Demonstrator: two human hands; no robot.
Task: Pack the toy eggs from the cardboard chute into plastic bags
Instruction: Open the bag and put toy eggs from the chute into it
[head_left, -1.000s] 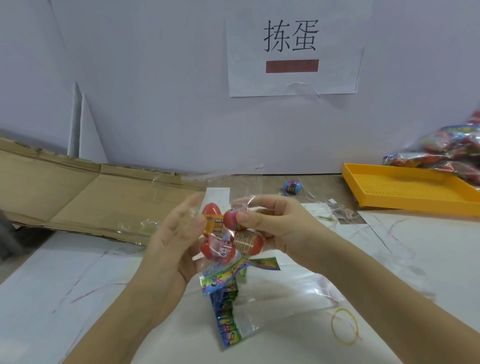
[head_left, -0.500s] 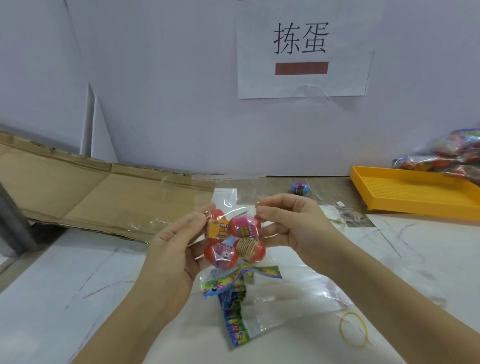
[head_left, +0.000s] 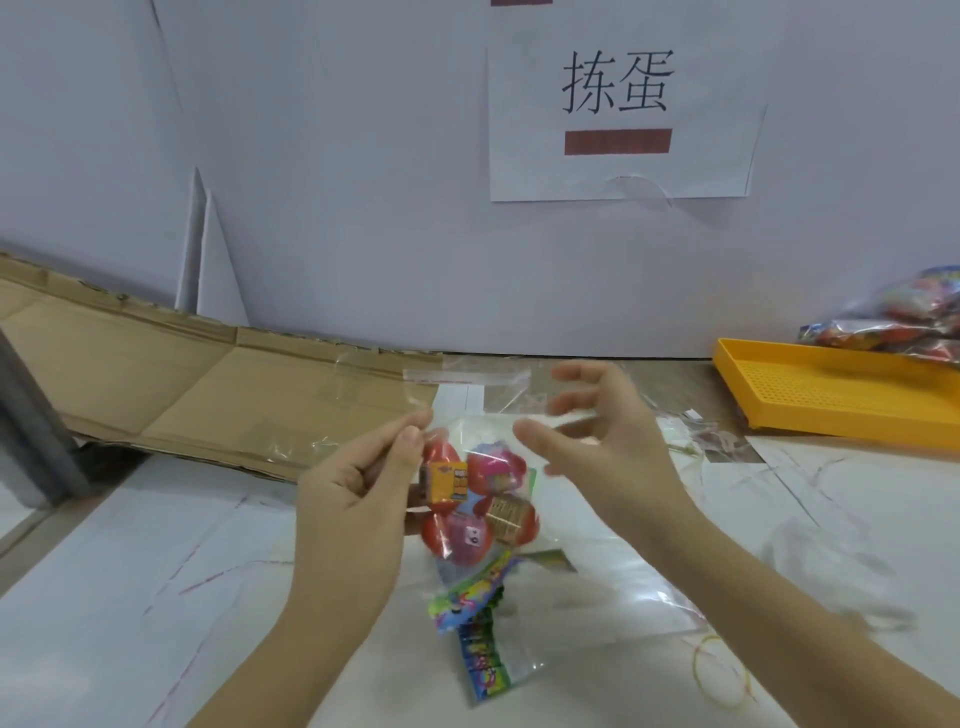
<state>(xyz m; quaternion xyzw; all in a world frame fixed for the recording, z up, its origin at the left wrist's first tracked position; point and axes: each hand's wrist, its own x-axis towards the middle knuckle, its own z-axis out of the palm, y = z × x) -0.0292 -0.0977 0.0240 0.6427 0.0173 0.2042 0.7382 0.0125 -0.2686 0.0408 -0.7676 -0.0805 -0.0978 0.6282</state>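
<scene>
With my left hand (head_left: 353, 504) pinching the bag (head_left: 488, 415) by its top corner, the four eggs (head_left: 475, 501) hanging inside just beside those fingers, I'd bring my spread, empty right hand (head_left: 597, 441) to the flap (head_left: 467, 375) above and fold it down squarely.

- Four toy eggs (head_left: 475, 501), red and pink with printed wrappers, sit two over two inside the bag.
- The clear plastic bag (head_left: 467, 376) hangs upright, flap up, pinched in my left hand (head_left: 353, 499).
- The brown cardboard chute (head_left: 182, 384) lies behind, to my left.
</scene>
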